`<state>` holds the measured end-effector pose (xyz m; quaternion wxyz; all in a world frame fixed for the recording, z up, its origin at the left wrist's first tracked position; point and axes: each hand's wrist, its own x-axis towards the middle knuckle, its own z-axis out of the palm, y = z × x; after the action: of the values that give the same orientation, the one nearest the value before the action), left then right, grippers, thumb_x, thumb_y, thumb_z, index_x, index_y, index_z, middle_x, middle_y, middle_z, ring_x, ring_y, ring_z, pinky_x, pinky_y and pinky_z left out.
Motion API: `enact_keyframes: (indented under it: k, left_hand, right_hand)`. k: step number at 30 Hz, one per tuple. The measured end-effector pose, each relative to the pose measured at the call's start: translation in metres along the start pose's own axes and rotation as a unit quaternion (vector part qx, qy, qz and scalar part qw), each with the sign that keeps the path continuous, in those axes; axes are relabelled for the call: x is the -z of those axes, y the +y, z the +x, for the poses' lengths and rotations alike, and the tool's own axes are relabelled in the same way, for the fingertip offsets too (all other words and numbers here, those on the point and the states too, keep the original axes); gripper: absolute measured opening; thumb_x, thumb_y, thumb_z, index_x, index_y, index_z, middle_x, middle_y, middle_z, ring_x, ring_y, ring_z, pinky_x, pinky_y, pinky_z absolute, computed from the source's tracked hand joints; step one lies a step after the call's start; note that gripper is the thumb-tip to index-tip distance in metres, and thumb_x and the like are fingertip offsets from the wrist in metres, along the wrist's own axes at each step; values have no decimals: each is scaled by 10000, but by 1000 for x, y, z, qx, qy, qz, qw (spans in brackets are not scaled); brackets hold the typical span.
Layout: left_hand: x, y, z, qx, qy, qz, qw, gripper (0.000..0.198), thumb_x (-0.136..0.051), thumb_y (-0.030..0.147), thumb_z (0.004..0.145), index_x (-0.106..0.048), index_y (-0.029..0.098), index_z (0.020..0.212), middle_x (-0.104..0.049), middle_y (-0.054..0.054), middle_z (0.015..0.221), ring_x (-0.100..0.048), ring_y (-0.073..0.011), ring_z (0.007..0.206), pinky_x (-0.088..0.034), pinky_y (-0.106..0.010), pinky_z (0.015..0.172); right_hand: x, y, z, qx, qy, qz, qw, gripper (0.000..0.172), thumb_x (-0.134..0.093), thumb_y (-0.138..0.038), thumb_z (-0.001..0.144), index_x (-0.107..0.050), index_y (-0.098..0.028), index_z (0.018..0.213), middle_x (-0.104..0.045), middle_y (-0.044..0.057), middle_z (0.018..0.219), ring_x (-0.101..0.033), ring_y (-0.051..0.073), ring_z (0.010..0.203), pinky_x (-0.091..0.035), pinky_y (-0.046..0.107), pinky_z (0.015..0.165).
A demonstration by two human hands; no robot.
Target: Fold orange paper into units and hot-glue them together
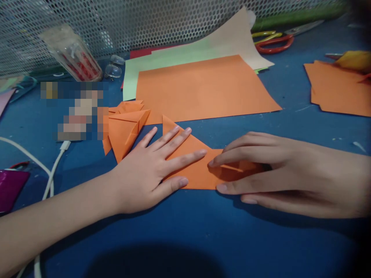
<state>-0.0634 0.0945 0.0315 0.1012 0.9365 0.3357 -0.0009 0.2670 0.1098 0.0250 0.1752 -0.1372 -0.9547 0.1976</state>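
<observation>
On the near side of the large orange paper sheet [197, 88] lies the folded orange paper [199, 172]. The left hand [153, 160], fingers spread wide, lies flat over it; the right hand [298, 170] curves over its far end, whether pinching I cannot tell. The paper looks light, thin and crisp, likely easily wrinkled; fingertips along the creased edges should suit.

Your bare left hand [150, 166], spread flat on one folded orange paper piece [199, 175]; your bare right hand [281, 166], curled over its right end. Beside your left hand: one angular folded orange paper form [123, 129]. Beyond: one flat orange paper sheet [199, 88].
</observation>
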Motion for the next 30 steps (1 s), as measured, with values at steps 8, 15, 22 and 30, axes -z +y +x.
enact_keyframes:
  k: [8, 15, 22, 30]
  left_hand:
    - [-1, 1, 0, -6, 12, 3, 1000, 605, -328, 623, 1250, -383, 392, 1806, -168, -67, 1923, -195, -359, 1780, -184, -692, 1407]
    - [-2, 3, 0, 2, 20, 5, 1000, 594, -480, 561, 1228, -401, 405, 1796, -185, -65, 1924, -235, -358, 1773, -204, -693, 1402]
    - [4, 11, 2, -28, 64, 64, 995, 531, -543, 461, 1229, -488, 414, 1755, -318, -101, 1898, -292, -379, 1757, -206, -699, 1398]
    - [1, 19, -6, -108, 92, 67, 988, 587, -416, 76, 1163, -641, 374, 1616, -485, -31, 1828, -325, -258, 1749, -174, -630, 1420]
  right_hand:
    - [-2, -10, 20, -161, 15, 130, 978, 272, -632, -401, 1137, -769, -296, 927, -700, -24, 789, -640, 174, 741, -489, 356, 726]
    - [-10, -27, 32, -279, 40, 106, 954, 259, -645, -423, 1013, -658, -283, 796, -627, -13, 701, -535, 192, 644, -433, 359, 687]
    - [-3, -9, 2, -352, -30, 167, 921, 242, -627, -523, 1031, -632, -320, 900, -600, -50, 637, -494, 169, 511, -386, 326, 483]
    - [16, -17, -6, -385, -83, 160, 905, 143, -605, -442, 1032, -704, -356, 973, -630, -66, 691, -518, 163, 538, -407, 333, 545]
